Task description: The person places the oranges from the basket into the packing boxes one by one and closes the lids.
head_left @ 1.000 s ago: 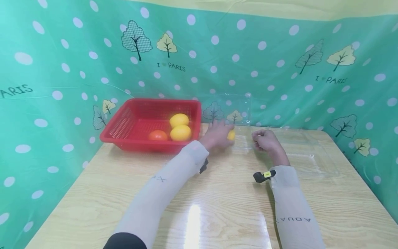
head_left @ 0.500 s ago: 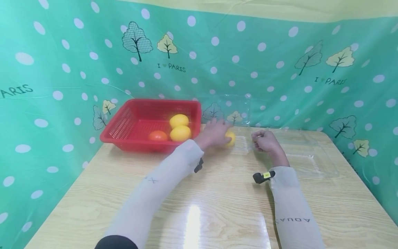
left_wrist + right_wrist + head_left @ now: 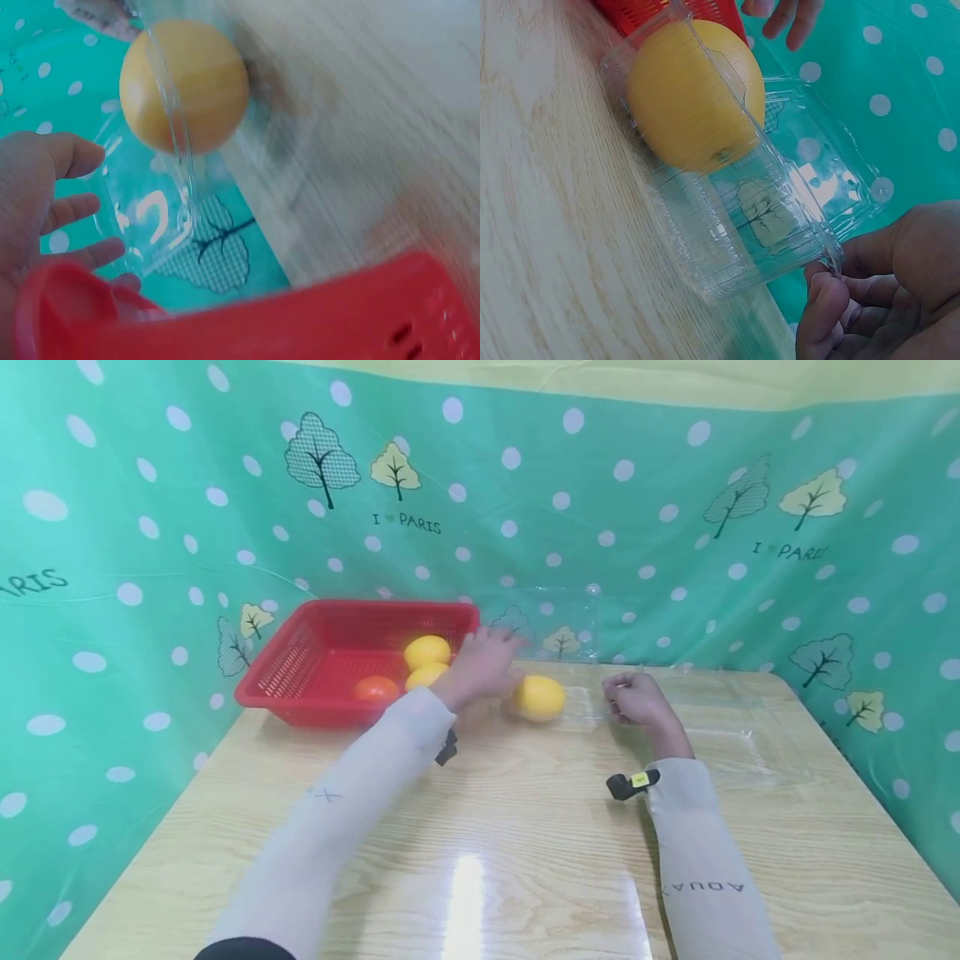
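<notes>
A round yellow fruit (image 3: 540, 697) sits in the left end of a clear plastic clamshell box (image 3: 727, 255), whose lid stands raised behind. My right hand (image 3: 637, 700) pinches the box's right rim between thumb and fingers, which shows closely in the right wrist view. My left hand (image 3: 483, 664) is apart from the fruit, over the right rim of a red basket (image 3: 262, 693). Its fingers are spread and hold nothing in the left wrist view. Inside the basket are two more yellow fruits (image 3: 427, 651) and a red-orange tomato-like one (image 3: 377, 687); the forearm partly hides the nearer yellow fruit.
Another clear plastic box (image 3: 738, 747) lies on the wooden table (image 3: 540, 843), right of my right hand. A green dotted curtain (image 3: 637, 552) hangs behind the table and along its sides.
My left hand has let go of the yellow fruit in the box and drawn left to the basket's rim, uncovering the fruit. My right hand has stayed in place.
</notes>
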`<state>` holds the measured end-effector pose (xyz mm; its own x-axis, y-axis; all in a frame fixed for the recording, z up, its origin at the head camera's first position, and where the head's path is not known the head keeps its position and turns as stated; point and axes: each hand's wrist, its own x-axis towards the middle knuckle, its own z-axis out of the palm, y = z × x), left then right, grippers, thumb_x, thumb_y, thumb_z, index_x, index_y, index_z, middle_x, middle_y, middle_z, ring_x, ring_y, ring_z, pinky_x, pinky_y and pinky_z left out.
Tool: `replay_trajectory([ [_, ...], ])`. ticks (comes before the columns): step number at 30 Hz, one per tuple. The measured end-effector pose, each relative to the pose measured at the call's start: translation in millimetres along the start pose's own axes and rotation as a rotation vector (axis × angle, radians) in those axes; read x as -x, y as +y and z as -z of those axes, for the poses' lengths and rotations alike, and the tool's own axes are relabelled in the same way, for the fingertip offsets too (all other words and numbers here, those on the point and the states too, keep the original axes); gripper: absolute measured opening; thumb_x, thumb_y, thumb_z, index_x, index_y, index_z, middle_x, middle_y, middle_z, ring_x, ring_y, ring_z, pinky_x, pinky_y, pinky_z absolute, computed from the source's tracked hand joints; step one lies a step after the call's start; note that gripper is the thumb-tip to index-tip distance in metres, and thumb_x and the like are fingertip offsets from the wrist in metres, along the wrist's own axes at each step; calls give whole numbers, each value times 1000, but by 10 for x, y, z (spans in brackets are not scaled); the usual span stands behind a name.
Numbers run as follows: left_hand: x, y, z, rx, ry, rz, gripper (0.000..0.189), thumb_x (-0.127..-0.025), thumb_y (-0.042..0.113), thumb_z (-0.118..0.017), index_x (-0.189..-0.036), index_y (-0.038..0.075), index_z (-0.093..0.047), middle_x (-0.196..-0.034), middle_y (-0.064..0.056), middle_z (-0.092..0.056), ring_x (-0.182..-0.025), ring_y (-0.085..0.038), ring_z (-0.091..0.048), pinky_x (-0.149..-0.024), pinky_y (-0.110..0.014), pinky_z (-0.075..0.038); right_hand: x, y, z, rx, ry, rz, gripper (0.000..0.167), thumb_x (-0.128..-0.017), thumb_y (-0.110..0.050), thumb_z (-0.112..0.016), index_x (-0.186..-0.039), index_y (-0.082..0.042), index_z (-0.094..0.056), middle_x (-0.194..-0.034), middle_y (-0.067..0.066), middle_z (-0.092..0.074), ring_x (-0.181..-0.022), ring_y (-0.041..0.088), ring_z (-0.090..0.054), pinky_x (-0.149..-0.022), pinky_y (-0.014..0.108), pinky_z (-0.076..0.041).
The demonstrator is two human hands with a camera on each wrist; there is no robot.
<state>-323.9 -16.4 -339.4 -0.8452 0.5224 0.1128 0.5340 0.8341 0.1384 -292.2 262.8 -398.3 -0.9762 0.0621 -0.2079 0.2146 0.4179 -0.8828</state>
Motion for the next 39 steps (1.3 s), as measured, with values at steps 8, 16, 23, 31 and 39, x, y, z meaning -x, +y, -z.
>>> replay_trajectory([
  [8, 48, -283, 206, -18, 24, 48, 56, -98, 32, -61, -151, 17, -48, -146, -11, -48, -125, -34, -41, -103, -51, -38, -7, -5, 5, -4, -1, -1, 37, -108, -15, -48, -136, 8, -52, -104, 15, -56, -75, 15, -55, -65, 26, -53],
  [16, 201, -687, 304, -39, 33, 95, 60, -94, 29, -70, -148, 14, -49, -138, -10, -51, -119, -31, -45, -102, -52, -44, -18, 16, 27, -13, -6, 1, 36, -108, -15, -47, -135, 8, -51, -102, 13, -55, -78, 17, -56, -67, 26, -53],
  [23, 366, -884, 292, 9, -56, 137, 78, -81, 34, -84, -149, 19, -48, -136, -5, -49, -122, -30, -43, -102, -53, -48, -22, 16, 32, -22, -11, -7, 36, -107, -14, -47, -136, 8, -51, -105, 14, -55, -80, 17, -56, -67, 25, -53],
  [31, 460, -947, 178, 99, -185, 183, 88, -73, 40, -89, -150, 26, -50, -139, -4, -48, -126, -31, -40, -102, -55, -48, -33, 14, 41, -22, -11, -21, 37, -108, -15, -47, -137, 8, -51, -108, 16, -55, -79, 17, -56, -68, 26, -53],
  [39, 461, -983, 122, 162, -237, 212, 90, -68, 39, -93, -147, 31, -52, -128, 1, -52, -113, -27, -48, -86, -44, -56, -16, -9, 15, -17, -8, -26, 37, -108, -15, -46, -137, 7, -50, -108, 16, -55, -79, 17, -55, -69, 28, -54],
])
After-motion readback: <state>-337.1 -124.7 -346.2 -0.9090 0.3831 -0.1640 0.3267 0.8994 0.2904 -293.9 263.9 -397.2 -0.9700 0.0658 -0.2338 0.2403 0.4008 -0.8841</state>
